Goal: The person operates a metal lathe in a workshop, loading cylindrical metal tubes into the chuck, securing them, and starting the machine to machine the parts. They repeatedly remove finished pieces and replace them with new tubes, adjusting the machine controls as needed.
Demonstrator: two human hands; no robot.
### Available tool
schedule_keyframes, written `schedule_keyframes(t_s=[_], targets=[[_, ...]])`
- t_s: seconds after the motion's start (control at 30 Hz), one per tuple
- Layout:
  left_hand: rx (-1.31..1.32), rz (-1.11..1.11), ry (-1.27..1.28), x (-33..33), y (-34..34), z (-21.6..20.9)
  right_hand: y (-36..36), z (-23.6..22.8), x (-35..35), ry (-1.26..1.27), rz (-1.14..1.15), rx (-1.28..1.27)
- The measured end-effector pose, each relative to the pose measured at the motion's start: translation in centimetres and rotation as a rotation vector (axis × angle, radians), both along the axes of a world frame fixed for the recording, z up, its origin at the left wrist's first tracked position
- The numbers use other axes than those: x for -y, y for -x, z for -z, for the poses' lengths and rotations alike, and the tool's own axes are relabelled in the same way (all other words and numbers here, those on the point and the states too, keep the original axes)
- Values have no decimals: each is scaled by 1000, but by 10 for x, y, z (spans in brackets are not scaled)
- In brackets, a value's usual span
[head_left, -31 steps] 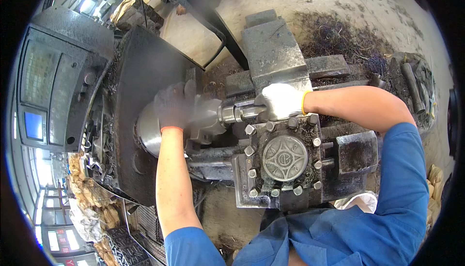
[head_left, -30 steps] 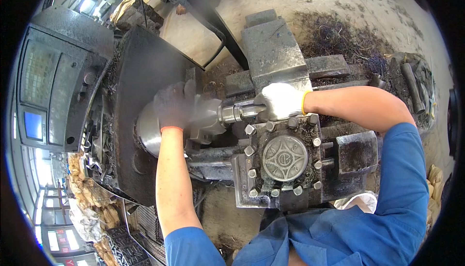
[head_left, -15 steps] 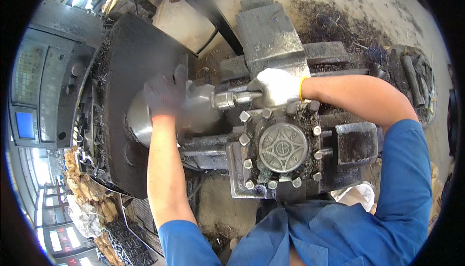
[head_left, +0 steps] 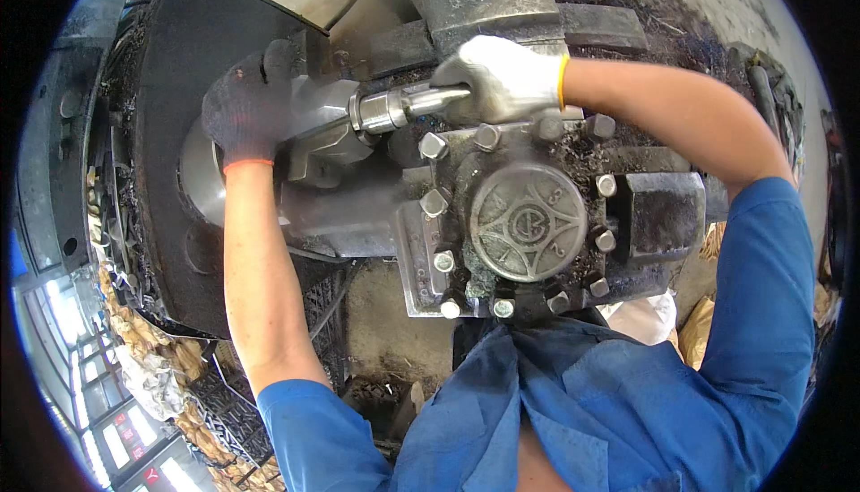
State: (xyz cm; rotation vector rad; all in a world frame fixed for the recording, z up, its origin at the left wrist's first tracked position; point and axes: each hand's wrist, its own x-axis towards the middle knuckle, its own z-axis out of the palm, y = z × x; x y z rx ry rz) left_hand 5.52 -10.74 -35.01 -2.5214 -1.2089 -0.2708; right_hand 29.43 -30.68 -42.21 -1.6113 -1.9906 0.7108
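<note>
Workshop floor [head_left: 394, 326], 2 hands [head_left: 244, 111] [head_left: 506, 80], 1 shaft [head_left: 383, 111]

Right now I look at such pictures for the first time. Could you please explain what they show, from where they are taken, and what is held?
One camera, worn on a person's head, takes every picture, looking down; its wide lens bends straight edges. The picture's left is the person's left. There is no robot. The machine looks like a metalworking lathe. Near the body stands a block with bolts around its top; on it are a round embossed cap and dark debris. The white-gloved right hand holds the narrow end of a shiny, stepped metal part. The dark-gloved left hand is toward the other end, near a metal disc; I cannot tell whether it grips.
</note>
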Motion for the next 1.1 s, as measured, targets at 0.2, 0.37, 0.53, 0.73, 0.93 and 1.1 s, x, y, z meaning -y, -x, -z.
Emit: schedule_keyframes(t_s=[0.2, 0.37, 0.53, 0.73, 0.93, 1.1], targets=[[33, -2, 27, -4, 4, 7, 8, -8, 3, 43, 35, 76], [-10, 26, 24, -18, 9, 12, 6, 0, 2, -82, 18, 50], [-18, -23, 53, 3, -3, -3, 2, -8, -5, 40, 14, 71], [-79, 42, -43, 12, 0, -6, 6, -7, -3, 97, 45, 68], [-50, -69, 6, 1, -2, 0, 6, -1, -2, -50, 19, 70], [31, -68, 2, -1, -5, -1, -1, -8, -7, -24, -35, 60]])
